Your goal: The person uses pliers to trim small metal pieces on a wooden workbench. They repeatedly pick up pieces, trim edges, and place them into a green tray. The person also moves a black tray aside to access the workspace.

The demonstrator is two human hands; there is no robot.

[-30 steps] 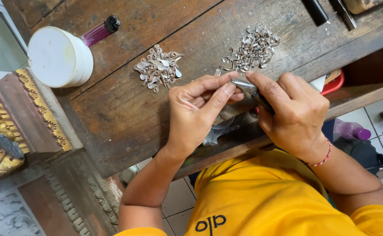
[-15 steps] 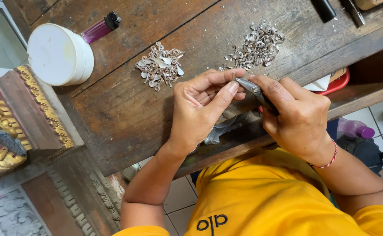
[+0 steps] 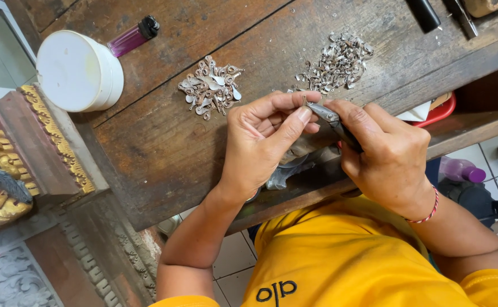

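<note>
while small pliers (image 3: 331, 120) are gripped in the right hand (image 3: 388, 156), a tiny silver piece (image 3: 304, 102) is pinched by the left hand (image 3: 263, 142) over the wooden bench (image 3: 163, 142), between two silver heaps.

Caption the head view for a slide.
Left hand pinches a tiny silver piece against small metal pliers in the right hand, above a worn wooden bench.
</note>
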